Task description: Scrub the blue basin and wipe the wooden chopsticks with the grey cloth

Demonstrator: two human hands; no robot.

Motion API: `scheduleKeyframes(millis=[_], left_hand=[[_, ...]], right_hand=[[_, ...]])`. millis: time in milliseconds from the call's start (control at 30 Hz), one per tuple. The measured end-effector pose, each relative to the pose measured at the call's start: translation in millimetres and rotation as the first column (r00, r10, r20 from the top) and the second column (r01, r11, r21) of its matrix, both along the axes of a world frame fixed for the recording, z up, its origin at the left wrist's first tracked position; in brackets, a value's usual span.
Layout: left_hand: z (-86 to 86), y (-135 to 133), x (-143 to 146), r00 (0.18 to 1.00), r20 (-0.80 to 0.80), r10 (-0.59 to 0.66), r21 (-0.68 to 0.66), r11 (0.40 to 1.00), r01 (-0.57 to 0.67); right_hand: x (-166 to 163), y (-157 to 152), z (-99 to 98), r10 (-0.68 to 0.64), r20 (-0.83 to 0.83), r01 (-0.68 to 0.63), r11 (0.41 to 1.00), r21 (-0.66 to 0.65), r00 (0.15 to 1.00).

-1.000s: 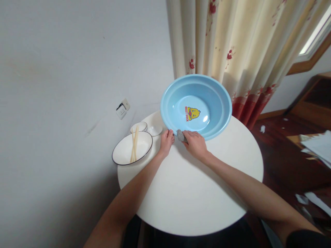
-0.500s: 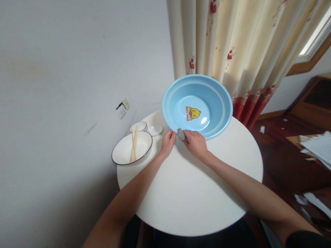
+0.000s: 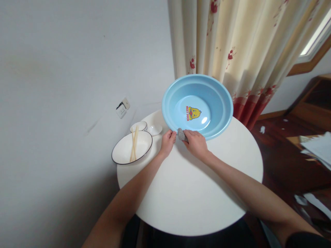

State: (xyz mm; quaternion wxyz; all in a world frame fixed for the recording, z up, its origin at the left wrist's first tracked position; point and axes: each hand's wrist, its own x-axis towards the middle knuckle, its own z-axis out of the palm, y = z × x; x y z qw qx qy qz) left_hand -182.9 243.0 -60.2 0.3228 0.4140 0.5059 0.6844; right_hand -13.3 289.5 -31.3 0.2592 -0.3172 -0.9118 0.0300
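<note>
Wall (image 3: 77, 62): pale, lightly scuffed, with a white socket (image 3: 121, 111) low down.
Curtain (image 3: 240, 41): cream with red flowers and a red lower band, hanging behind the bench (image 3: 196, 199).
Bench: round and white, beside the wall.
Basin (image 3: 209, 100): light blue, at the far part of the bench; a yellow duck print (image 3: 194, 113) marks its inside bottom. Whether its base sits flat, I cannot tell.
Left hand (image 3: 168, 142): fingers curled, grasping the basin's near rim.
Right hand (image 3: 196, 144): grasping a grey wad (image 3: 181, 134) at the same rim, just beside the left; cloth or sponge, too small to tell.
Big bowl (image 3: 121, 151): white, dark-rimmed, at the bench's left edge.
Chopsticks (image 3: 133, 146): leaning inside the big bowl, upper ends past its far rim.
Small bowl (image 3: 141, 126): just behind the big bowl.
Dish (image 3: 155, 130): white, between small bowl and basin.
Floor (image 3: 274, 144): dark red, right of the bench.
</note>
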Motion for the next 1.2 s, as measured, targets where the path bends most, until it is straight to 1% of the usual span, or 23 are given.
scheduleKeyframes(millis=[300,533,833,1200], left_hand=[[11.9,-1.4,-7.9,0.997,-0.04,0.066,0.027,0.998,-0.065],[5.5,0.0,-1.2,0.998,0.002,0.066,0.025,0.998,-0.066],[-2.1,-0.1,5.9,0.999,0.024,-0.035,-0.029,0.999,0.036],[-3.8,1.1,3.5,1.0,-0.031,-0.005,-0.021,1.0,0.004]], right_hand=[[2.2,-0.8,4.5,0.025,0.022,-0.025,1.0,-0.014,0.999],[1.5,-0.6,2.8,0.026,0.003,-0.026,1.0,-0.014,1.0],[0.4,-1.6,0.8,0.008,-0.012,-0.008,1.0,-0.012,1.0],[1.2,-1.5,2.1,0.023,-0.019,-0.023,1.0,0.0,1.0]])
